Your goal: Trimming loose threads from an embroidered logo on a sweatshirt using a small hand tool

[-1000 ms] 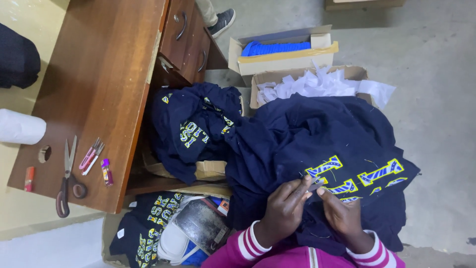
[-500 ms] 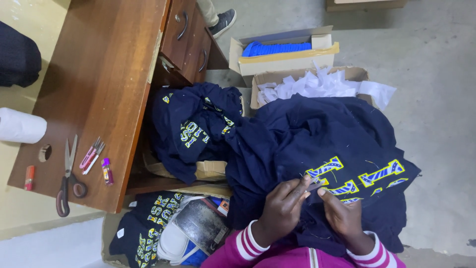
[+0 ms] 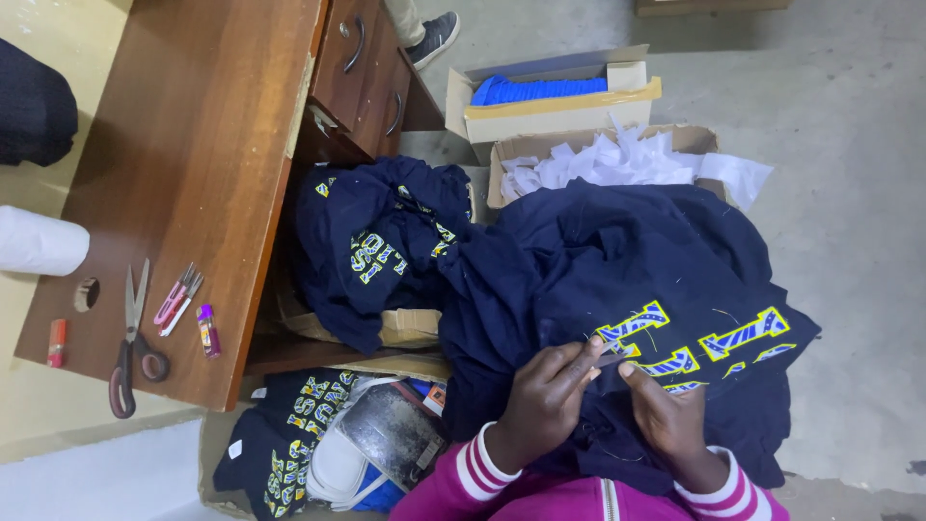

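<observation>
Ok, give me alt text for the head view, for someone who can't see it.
Seen from above, a person's left hand and right hand pinch a navy garment with yellow-and-blue lettering, on their lap. A wooden desk at left holds scissors; boxes of white scraps and blue material sit beyond.

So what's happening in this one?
A person in a pink striped top sits with a navy garment piled on their lap. The left hand and right hand pinch the fabric beside its yellow and blue lettering; what the fingertips hold is too small to tell. More navy garments fill a box by the wooden desk, where scissors lie untouched.
</observation>
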